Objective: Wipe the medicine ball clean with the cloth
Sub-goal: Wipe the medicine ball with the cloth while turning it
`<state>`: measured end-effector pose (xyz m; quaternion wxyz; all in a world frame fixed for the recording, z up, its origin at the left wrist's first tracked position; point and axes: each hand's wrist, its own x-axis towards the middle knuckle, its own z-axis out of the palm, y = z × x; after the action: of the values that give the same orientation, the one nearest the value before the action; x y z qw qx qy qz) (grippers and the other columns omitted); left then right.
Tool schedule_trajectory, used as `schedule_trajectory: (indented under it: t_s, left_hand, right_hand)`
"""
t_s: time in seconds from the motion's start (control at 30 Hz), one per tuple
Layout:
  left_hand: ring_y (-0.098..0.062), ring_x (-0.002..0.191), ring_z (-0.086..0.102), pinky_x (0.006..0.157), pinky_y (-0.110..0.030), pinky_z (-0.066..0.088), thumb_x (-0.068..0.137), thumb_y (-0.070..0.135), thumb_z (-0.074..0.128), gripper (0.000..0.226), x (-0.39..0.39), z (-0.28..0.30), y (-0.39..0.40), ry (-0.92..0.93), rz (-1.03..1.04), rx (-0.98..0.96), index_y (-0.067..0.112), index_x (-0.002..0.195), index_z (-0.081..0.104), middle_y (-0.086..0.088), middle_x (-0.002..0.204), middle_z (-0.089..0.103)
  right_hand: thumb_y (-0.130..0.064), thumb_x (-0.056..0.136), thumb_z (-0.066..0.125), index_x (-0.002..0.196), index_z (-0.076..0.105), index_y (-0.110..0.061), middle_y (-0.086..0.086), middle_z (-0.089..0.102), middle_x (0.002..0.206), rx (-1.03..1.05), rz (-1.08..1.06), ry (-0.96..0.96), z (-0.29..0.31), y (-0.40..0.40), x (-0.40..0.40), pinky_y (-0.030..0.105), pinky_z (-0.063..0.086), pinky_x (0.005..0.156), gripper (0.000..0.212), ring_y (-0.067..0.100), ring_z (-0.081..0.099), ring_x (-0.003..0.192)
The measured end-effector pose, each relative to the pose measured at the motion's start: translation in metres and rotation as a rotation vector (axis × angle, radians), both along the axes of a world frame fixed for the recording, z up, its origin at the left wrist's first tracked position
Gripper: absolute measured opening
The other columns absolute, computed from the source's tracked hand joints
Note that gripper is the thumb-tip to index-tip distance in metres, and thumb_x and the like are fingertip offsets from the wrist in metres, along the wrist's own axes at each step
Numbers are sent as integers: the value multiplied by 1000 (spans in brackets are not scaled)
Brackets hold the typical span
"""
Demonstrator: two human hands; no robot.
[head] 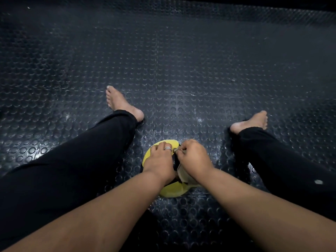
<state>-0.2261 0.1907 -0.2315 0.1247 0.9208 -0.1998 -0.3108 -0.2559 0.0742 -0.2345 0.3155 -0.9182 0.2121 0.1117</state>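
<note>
Both forearms reach down: left hand (pixel 160 160) flat on the medicine ball (pixel 171 190), right hand (pixel 193 157) grip pinching the cloth (pixel 183 174).

Dim, dark corners – wide-angle bending at edges, soft glare mid-floor.

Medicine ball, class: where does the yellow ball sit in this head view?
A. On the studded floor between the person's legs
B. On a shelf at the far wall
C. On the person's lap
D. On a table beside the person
A: the medicine ball rests on the dark studded floor between the outstretched legs, with the left hand and the right hand on it.
</note>
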Motion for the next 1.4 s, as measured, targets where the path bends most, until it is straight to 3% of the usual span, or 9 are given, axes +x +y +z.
schedule_trajectory:
  t_s: [0.1,0.23,0.33,0.47,0.83,1.03,1.2,1.3,1.4]
  left_hand:
    - [-21,139,20,105,-35,36,73,48,80,100,-5,4,1,23,-8,-1,16,147,22,3,149,24]
    - [-19,140,17,108,-34,34,70,48,82,101,-9,5,4,14,6,-10,18,147,23,5,151,23]
    - [-21,139,19,108,-34,34,69,47,83,101,-5,4,3,36,21,-24,16,146,24,3,148,26]
    - [-23,139,20,106,-35,36,70,47,83,103,-3,4,2,42,11,-8,15,147,23,2,148,25]
    - [-22,140,19,108,-35,35,71,48,82,102,-4,3,1,23,-4,-12,15,148,22,3,150,25]
    - [-21,139,20,106,-35,36,74,43,81,96,-3,0,6,44,42,-46,16,146,24,2,148,27]
    - [-20,139,20,109,-36,33,72,42,83,97,-1,-2,16,72,78,-71,18,147,25,3,147,27]
    - [-21,139,20,111,-35,30,72,43,82,99,-6,-1,21,79,94,-85,19,148,23,2,150,24]
    - [-25,140,21,114,-35,27,73,43,82,105,-2,1,28,108,176,-104,20,153,18,0,152,22]
  right_hand:
    - [-24,89,61,76,62,-17,5,64,97,41,-95,61,-10,-13,18,30,47,76,14,22,60,89]
    - [-24,89,63,74,61,-18,6,69,89,62,-93,130,-15,-21,28,25,43,68,17,20,60,80]
    - [-21,89,60,72,58,-22,5,66,96,33,-67,83,-9,-14,21,29,48,72,18,20,60,84]
    - [-20,89,60,83,65,-16,2,60,100,25,-12,21,0,-4,-1,32,47,84,10,19,58,91]
    - [-25,89,60,86,66,-10,8,61,101,-49,-41,80,-19,-16,30,36,49,79,16,26,59,93]
    - [-20,90,57,89,64,-12,-3,52,92,-8,4,-106,-2,6,-14,27,41,74,10,15,51,83]
    - [-20,87,63,90,62,-12,-3,54,91,12,152,-246,-11,9,-52,26,43,71,8,14,49,83]
    - [-28,83,62,104,56,-24,-3,54,97,-96,293,-287,-22,7,-66,32,50,72,22,18,51,86]
    - [-21,84,65,115,61,-25,0,53,103,-45,261,-243,-22,3,-65,32,47,82,31,20,52,92]
